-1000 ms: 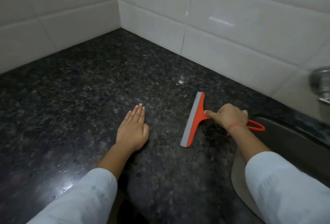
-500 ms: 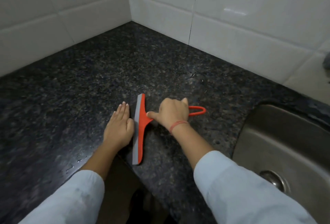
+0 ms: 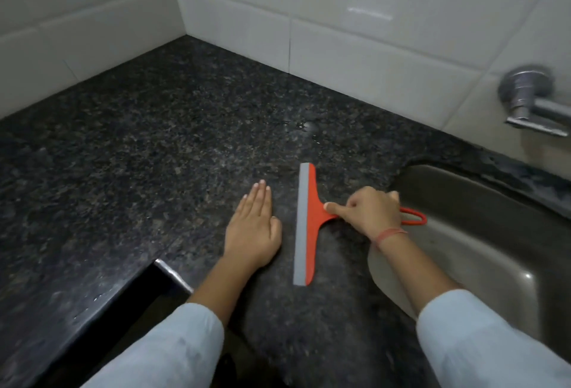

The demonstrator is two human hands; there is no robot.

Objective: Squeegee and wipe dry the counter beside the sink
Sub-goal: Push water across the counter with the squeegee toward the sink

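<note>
An orange squeegee (image 3: 307, 223) with a grey rubber blade lies blade-down on the dark speckled granite counter (image 3: 160, 146). My right hand (image 3: 370, 213) is closed around its handle, index finger stretched along the neck, right at the left rim of the steel sink (image 3: 482, 233). The handle's loop end pokes out over the sink. My left hand (image 3: 255, 228) rests flat on the counter, fingers together, a short way left of the blade and not touching it. A few water drops (image 3: 301, 125) glisten on the counter behind the squeegee.
White tiled walls (image 3: 370, 35) meet in a corner at the back left. A chrome tap (image 3: 528, 100) juts from the wall above the sink at right. The counter's front edge (image 3: 168, 270) steps back near my left forearm, with a dark gap below.
The squeegee and my right hand have moved right, from beside my left hand to the sink's rim. My left hand stays flat on the counter. The view has shifted to the right.
</note>
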